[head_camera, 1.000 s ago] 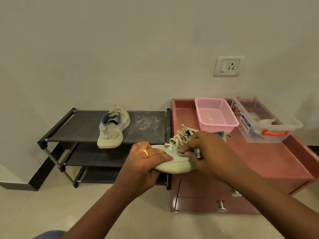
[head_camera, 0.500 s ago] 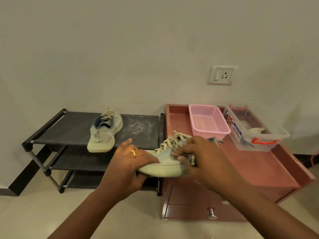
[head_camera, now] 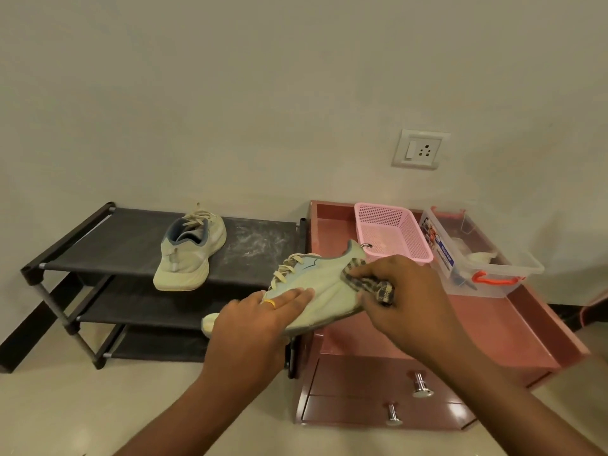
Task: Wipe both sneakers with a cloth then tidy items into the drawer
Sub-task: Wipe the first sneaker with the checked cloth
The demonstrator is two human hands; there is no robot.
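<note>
My left hand (head_camera: 260,319) holds a pale green sneaker (head_camera: 324,284) by its toe end, tilted with the heel up and to the right, in the air between the shoe rack and the cabinet. My right hand (head_camera: 404,291) grips a bunched checked cloth (head_camera: 368,283) and presses it against the sneaker's side near the heel. The second pale sneaker (head_camera: 189,251) sits on the top shelf of the black shoe rack (head_camera: 98,245). Below my right arm, the red-brown cabinet (head_camera: 493,327) shows two shut drawers with metal knobs (head_camera: 419,386).
On the cabinet top stand a pink mesh basket (head_camera: 394,225) and a clear lidless storage box (head_camera: 513,268) with an orange handle and something white inside. White dust marks the rack's top shelf. A wall socket (head_camera: 421,149) sits above. Pale tiled floor lies in front.
The sneaker has been turned so its side faces up, heel raised to the right. My right hand with the cloth moved from the laces toward the heel. The camera view shifted slightly.
</note>
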